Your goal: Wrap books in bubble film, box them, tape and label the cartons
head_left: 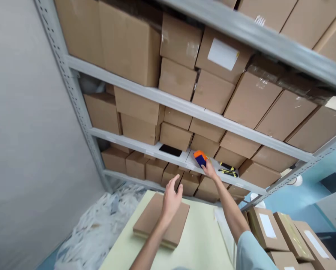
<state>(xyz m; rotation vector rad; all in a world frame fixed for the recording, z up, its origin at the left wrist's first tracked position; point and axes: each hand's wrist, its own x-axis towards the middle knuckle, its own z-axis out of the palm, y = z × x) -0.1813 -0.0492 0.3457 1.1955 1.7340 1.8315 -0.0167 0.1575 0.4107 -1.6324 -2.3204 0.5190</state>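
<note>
My right hand (pixel 209 169) reaches out to the shelf and is closed around an orange and dark blue device (pixel 200 158), whose exact kind I cannot make out. It is at the shelf's front edge. My left hand (pixel 172 197) hovers with its fingers apart and nothing in it. Below that hand, a flat brown cardboard box (pixel 176 228) lies on the pale yellow table (pixel 201 240). To the right of the device, yellow-and-black box cutters (pixel 228 172) lie on the shelf. A flat black object (pixel 170 150) rests to its left.
Grey metal shelving (pixel 185 107) packed with cardboard boxes (pixel 125 41) rises in front. White sheets (pixel 225 228) lie on the table's right side. Labelled boxes (pixel 266 228) are stacked at the lower right. Crumpled white material (pixel 100 225) fills the floor at left, beside a pale wall (pixel 30 131).
</note>
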